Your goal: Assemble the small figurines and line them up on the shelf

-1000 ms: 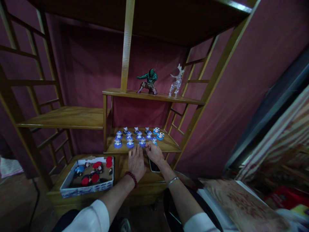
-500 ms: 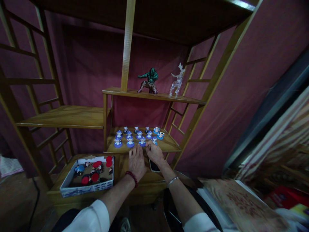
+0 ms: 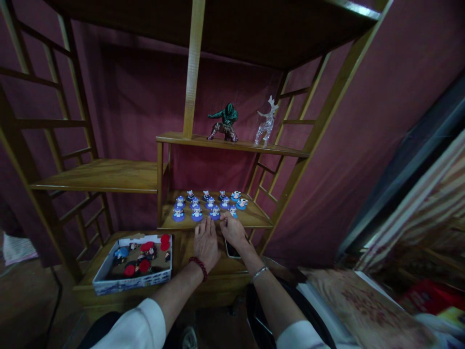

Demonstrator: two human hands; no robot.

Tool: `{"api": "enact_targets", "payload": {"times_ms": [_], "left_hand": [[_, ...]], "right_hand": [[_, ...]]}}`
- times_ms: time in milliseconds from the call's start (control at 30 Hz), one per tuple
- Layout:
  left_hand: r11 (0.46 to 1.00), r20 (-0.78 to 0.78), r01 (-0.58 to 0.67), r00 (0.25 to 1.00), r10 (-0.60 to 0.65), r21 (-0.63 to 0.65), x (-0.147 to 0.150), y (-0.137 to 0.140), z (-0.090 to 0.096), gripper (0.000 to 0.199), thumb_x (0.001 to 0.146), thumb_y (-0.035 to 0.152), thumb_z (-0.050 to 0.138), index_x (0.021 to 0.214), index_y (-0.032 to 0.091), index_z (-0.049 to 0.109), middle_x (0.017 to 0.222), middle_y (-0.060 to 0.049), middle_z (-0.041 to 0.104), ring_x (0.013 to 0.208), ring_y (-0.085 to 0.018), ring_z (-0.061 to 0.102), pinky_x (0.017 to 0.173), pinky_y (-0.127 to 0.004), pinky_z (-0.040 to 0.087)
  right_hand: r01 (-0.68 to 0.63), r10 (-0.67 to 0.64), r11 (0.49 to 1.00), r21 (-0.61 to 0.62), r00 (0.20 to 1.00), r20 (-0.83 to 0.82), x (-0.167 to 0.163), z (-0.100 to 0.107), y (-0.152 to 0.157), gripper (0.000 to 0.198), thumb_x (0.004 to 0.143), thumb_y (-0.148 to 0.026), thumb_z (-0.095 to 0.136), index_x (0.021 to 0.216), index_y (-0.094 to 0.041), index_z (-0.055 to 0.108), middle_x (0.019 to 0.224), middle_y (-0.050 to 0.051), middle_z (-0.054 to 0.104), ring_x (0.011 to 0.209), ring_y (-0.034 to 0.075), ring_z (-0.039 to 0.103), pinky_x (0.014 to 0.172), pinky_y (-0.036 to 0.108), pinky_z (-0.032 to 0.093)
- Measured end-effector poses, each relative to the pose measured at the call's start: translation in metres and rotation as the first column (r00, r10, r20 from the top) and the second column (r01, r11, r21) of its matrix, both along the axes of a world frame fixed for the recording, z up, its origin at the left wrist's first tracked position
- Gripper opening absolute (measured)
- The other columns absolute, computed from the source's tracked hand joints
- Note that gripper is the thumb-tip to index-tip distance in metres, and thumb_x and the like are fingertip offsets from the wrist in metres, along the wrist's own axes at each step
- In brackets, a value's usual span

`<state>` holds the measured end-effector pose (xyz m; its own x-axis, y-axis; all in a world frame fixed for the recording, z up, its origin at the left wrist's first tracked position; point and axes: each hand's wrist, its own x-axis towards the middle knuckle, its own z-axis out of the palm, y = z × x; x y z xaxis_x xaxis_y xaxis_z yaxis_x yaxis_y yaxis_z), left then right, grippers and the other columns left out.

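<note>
Several small figurines on round bases stand in rows on the low wooden shelf [image 3: 256,220]. My left hand [image 3: 206,245], with a dark red bead bracelet, lies palm down at the shelf's front edge, fingers stretched forward. Just beyond its fingertips is a purple-and-white figurine [image 3: 214,212] in the front row. My right hand [image 3: 233,231], wearing a silver bangle, has its fingers curled closed beside that figurine. Whatever its fingertips grip is hidden. Behind the right knuckles, a front-row figurine [image 3: 233,210] is partly covered. A phone [image 3: 231,249] lies partly beneath my right wrist.
At left, an open box [image 3: 132,282] holds red-based figurines and a blue one. On the shelf above stand a dark green crouching figure [image 3: 225,121] and a clear deer [image 3: 266,123]. A wooden post [image 3: 192,68] rises between compartments. Cardboard [image 3: 356,300] leans at lower right.
The view has shifted very slightly, moving the box and shelf a little to the right in the picture. Both hands and the figurines keep nearly the same places.
</note>
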<state>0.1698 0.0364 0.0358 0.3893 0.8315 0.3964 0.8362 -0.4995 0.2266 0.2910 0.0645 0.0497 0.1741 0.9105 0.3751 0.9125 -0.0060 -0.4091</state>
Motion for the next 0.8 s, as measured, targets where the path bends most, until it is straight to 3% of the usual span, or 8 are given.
{"api": "enact_targets", "payload": {"times_ms": [267, 533, 800], "left_hand": [[0.998, 0.033, 0.048, 0.998, -0.049, 0.040, -0.004, 0.001, -0.009, 0.072, 0.057, 0.013, 0.042, 0.127, 0.001, 0.028, 0.135, -0.015, 0.027, 0.125, -0.024, 0.017, 0.101, -0.038, 0.014], [0.997, 0.052, 0.079, 0.995, -0.080, 0.017, -0.009, -0.002, -0.010, 0.071, 0.057, 0.012, 0.041, 0.126, 0.001, 0.029, 0.136, -0.015, 0.025, 0.127, -0.023, 0.012, 0.103, -0.037, 0.014], [0.987, 0.107, 0.146, 0.982, -0.154, 0.073, -0.020, -0.011, -0.021, 0.065, 0.060, 0.011, 0.041, 0.124, 0.006, 0.035, 0.134, -0.012, 0.030, 0.127, -0.021, 0.013, 0.103, -0.038, 0.017]], "right_hand": [[-0.015, 0.019, 0.994, 0.112, 0.999, -0.040, -0.002, -0.008, -0.005, 0.018, 0.073, -0.011, 0.037, 0.085, -0.020, 0.047, 0.080, 0.001, 0.062, 0.074, 0.014, 0.058, 0.066, 0.021, 0.038], [-0.034, 0.090, 0.964, 0.265, 0.975, -0.201, -0.006, -0.014, -0.014, 0.014, 0.072, -0.013, 0.036, 0.082, -0.019, 0.043, 0.086, 0.004, 0.061, 0.078, 0.014, 0.057, 0.073, 0.024, 0.041], [-0.082, 0.211, 0.923, 0.376, 0.925, -0.317, -0.036, -0.016, -0.039, 0.010, 0.074, -0.021, 0.040, 0.079, -0.018, 0.048, 0.075, 0.002, 0.059, 0.068, 0.013, 0.055, 0.066, 0.024, 0.043]]}}
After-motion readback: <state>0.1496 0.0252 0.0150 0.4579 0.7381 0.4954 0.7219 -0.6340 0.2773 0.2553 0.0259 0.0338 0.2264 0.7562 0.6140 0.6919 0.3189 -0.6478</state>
